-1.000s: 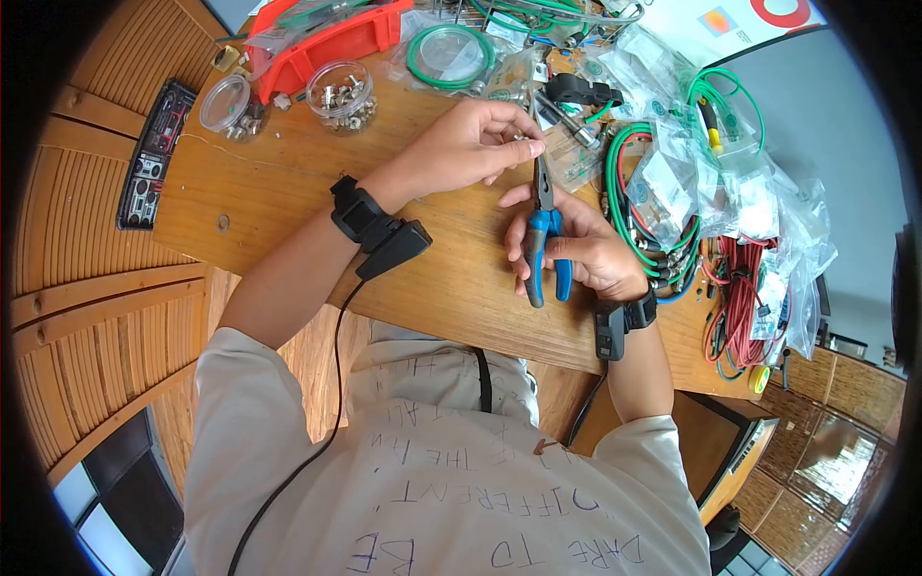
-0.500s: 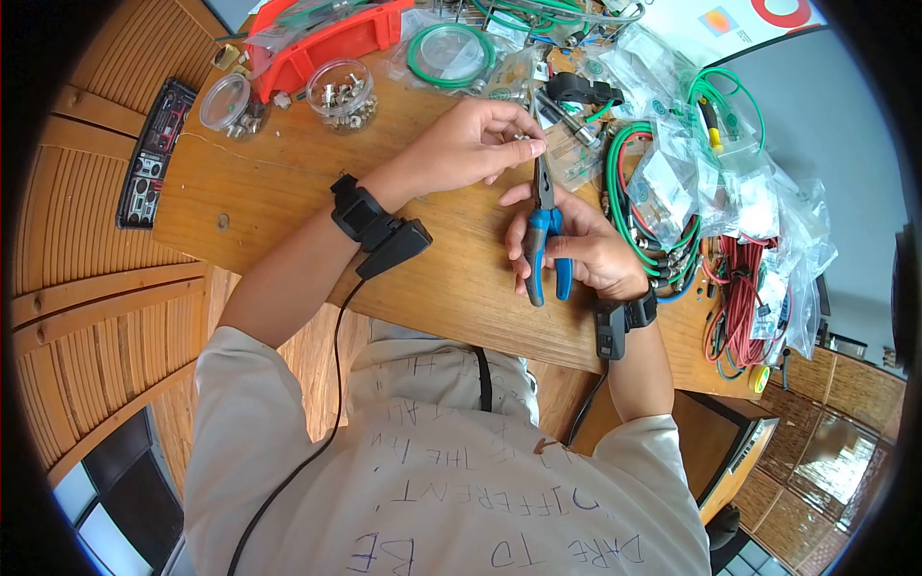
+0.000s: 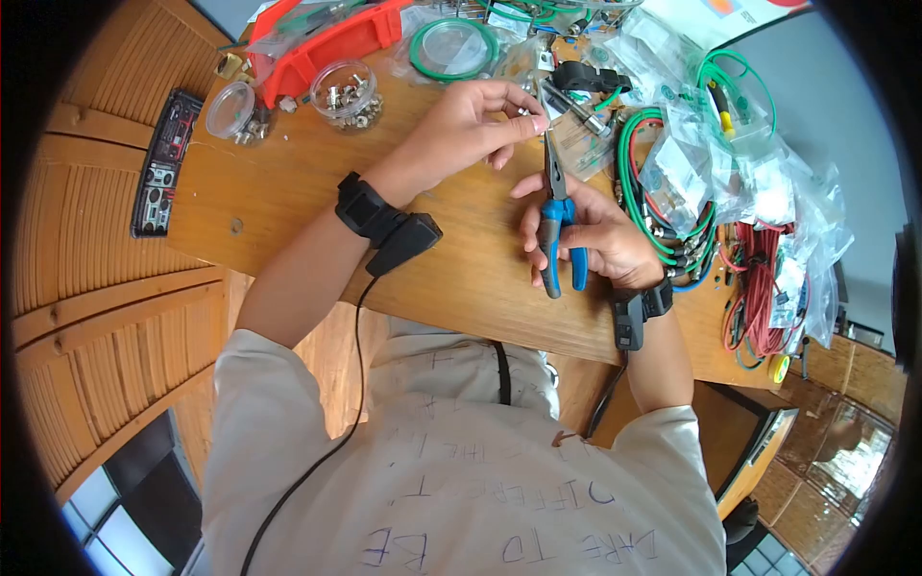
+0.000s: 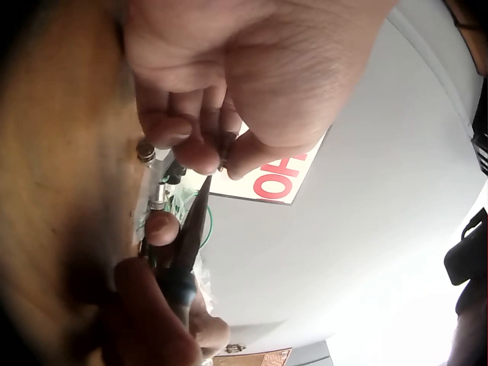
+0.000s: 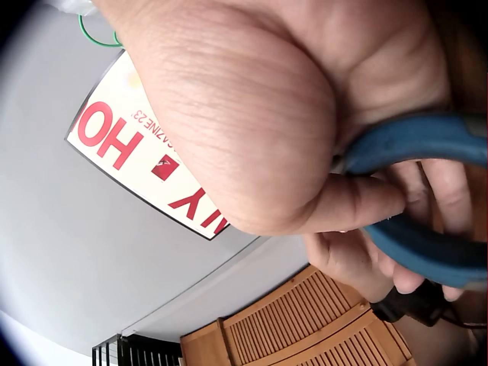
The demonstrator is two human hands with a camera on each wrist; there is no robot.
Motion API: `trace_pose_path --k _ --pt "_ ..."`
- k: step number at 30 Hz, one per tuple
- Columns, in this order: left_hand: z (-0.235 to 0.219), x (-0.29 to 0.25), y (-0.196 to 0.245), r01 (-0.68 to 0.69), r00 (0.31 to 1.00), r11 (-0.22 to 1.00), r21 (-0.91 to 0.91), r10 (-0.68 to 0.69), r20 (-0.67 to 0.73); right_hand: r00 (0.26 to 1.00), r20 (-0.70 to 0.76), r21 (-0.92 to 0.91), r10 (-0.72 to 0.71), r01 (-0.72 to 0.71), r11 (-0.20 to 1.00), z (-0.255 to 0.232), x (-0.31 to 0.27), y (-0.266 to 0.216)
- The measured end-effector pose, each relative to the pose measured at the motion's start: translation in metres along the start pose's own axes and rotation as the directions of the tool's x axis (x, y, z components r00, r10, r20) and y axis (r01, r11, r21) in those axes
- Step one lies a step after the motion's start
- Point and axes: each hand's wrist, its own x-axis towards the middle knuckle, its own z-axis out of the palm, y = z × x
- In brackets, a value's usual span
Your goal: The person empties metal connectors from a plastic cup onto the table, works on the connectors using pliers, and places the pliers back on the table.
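My left hand [image 3: 456, 134] is over the middle of the table, thumb and forefinger pinching a tiny metal piece [image 4: 222, 164] mostly hidden by the fingertips. Its exact kind I cannot tell. Needle-nose pliers [image 3: 557, 206] with blue and black handles are gripped in my right hand [image 3: 605, 235], the thumb lying between the handles. Their slim dark nose points away from my body, and the tip comes right up to the left fingertips. From the right wrist, the blue handles [image 5: 412, 141] show spread apart inside the hand.
Two clear jars of metal connectors, one jar [image 3: 346, 96] fuller, stand back left beside a red bin [image 3: 331, 43]. Green cable coils [image 3: 629, 178], plastic bags [image 3: 682, 163] and a red cable bundle [image 3: 759, 298] crowd the right side. A yellow-black screwdriver [image 3: 720, 106] lies among them.
The head view has shifted slightly. My left hand has moved a little farther from my body, still pinching the small piece; the pliers keep their hold and pose in my right hand.
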Motion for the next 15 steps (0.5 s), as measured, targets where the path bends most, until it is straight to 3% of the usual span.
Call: trace_pose_path --k 4,15 --pt "-0.001 -0.001 0.003 -0.028 0.999 0.999 -0.042 0.028 -0.015 0.998 0.057 -0.008 -0.026 0.026 1.0 -0.004 0.0 0.003" --pt "0.0 0.0 0.004 0.052 0.998 0.999 -0.01 -0.052 -0.021 0.981 0.149 0.061 -0.122 0.114 0.992 -0.015 -0.003 0.016"
